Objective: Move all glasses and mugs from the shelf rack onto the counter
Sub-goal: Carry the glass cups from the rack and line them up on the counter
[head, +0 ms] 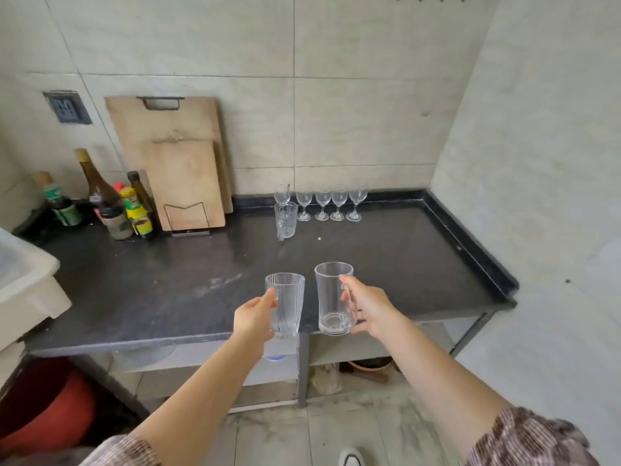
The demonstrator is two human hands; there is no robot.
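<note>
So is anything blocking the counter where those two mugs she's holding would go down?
Nothing visible. The dark counter beyond both mugs is bare; the wine glasses and a tumbler stand further back, by the wall.

Counter (386,264) middle bare, stemmed glasses (331,205) along back

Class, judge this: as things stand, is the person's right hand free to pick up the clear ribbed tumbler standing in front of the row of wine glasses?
Probably not yet: the right hand already holds a clear glass mug by its handle, though the dark counter before the ribbed tumbler lies open.
</note>
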